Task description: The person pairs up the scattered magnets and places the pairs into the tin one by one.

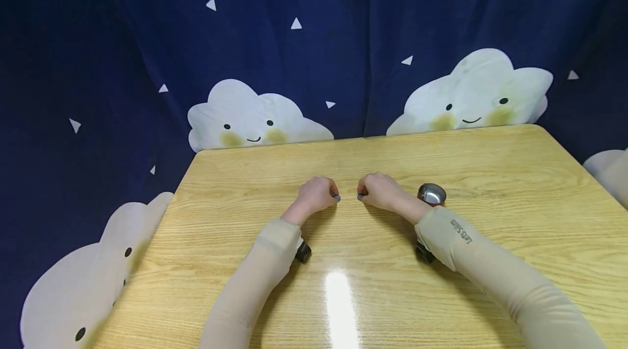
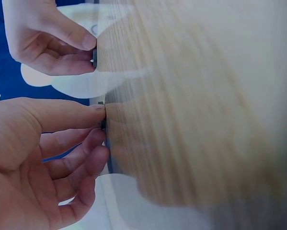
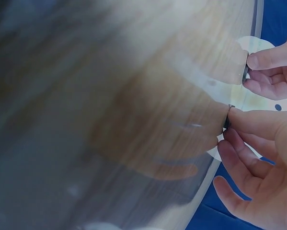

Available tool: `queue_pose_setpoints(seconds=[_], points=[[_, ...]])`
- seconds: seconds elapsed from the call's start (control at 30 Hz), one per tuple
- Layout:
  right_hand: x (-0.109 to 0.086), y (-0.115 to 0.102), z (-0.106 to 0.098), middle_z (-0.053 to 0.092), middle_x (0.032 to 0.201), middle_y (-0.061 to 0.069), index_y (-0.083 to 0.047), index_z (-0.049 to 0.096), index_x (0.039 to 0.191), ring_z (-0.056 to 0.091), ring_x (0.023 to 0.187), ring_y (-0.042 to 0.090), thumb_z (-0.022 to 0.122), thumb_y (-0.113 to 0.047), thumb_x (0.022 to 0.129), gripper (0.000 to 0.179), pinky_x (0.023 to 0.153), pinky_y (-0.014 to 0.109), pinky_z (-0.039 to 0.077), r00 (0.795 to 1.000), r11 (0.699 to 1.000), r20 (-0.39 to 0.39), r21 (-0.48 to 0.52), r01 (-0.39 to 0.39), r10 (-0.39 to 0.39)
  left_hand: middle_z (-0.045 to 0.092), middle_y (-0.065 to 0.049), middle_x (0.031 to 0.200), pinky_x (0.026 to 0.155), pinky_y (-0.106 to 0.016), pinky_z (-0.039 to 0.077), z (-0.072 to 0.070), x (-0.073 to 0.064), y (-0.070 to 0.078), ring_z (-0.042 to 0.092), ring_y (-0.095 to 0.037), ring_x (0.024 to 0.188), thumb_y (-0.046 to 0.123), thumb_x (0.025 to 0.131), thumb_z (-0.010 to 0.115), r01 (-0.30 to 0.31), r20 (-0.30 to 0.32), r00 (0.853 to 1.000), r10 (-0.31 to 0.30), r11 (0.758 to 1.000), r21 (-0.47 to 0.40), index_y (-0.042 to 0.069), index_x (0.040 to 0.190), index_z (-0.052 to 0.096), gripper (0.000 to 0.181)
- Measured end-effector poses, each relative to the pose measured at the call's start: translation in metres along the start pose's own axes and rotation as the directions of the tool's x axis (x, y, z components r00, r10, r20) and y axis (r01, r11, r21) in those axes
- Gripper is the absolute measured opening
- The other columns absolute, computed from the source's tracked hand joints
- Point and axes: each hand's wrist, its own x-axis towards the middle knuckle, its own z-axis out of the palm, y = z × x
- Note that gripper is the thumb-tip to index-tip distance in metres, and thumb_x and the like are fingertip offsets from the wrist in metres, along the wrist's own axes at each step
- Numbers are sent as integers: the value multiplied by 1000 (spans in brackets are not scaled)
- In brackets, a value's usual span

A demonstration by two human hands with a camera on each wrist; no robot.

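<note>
My left hand (image 1: 315, 194) and right hand (image 1: 384, 191) rest on the wooden table (image 1: 343, 163), facing each other with a small gap between them. Between thumb and fingers the left hand pinches a small dark, flat piece (image 2: 103, 116), held against the tabletop. A similar small dark piece (image 3: 227, 117) is pinched in the right hand's fingertips, also touching the table. From above, only bluish-grey bits show at the fingertips; what kind of piece they are cannot be made out. The other fingers of both hands curl loosely.
A small round metal container (image 1: 434, 194), silver inside and reddish outside, stands beside the right wrist, partly behind the forearm. Black devices (image 1: 303, 252) sit under both wrists. A dark blue curtain (image 1: 343, 38) with clouds hangs behind the table's far edge.
</note>
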Motion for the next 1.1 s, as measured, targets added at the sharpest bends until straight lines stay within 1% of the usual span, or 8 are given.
queue_pose_setpoints(seconds=[0.4, 0.57, 0.67, 0.83, 1.1], points=[[-1, 1, -2, 64, 78, 2, -8, 69, 84, 58, 70, 15, 69, -13, 79, 6, 65, 32, 48, 1000, 1000, -9, -5, 2, -2, 65, 6, 85, 66, -31, 46, 2, 4, 6, 58, -13, 78, 25, 81, 67, 1, 3, 1000, -1, 1000, -4, 17, 88, 68, 11], [0, 1, 0, 65, 79, 2, -9, 69, 86, 59, 71, 15, 68, -13, 80, 7, 66, 32, 48, 1000, 1000, 1, 16, -2, 2, 65, 6, 85, 66, -31, 47, 2, 4, 6, 58, -14, 79, 25, 81, 67, -5, 4, 1000, 5, 1000, -3, 16, 88, 69, 12], [0, 1, 0, 65, 80, 2, -8, 69, 86, 59, 72, 15, 68, -12, 80, 7, 66, 32, 48, 1000, 1000, 1, 26, -3, 3, 65, 6, 85, 65, -32, 46, 3, 4, 6, 58, -14, 79, 25, 81, 67, 3, 5, 1000, -3, 1000, -4, 17, 87, 69, 11], [1, 1, 0, 65, 80, 3, -8, 69, 86, 60, 73, 16, 68, -12, 80, 7, 67, 33, 49, 1000, 1000, -4, 30, -1, 1, 64, 7, 83, 62, -30, 45, 3, 6, 5, 57, -13, 77, 26, 80, 67, 7, 3, 1000, -7, 1000, 5, 19, 85, 68, 9], [1, 1, 0, 65, 80, 3, -8, 69, 87, 60, 73, 16, 67, -13, 80, 9, 67, 33, 48, 1000, 999, 3, 33, -5, 5, 64, 6, 84, 63, -30, 46, 4, 8, 4, 58, -13, 77, 25, 80, 67, 3, 7, 1000, -3, 1000, 2, 18, 86, 67, 9]])
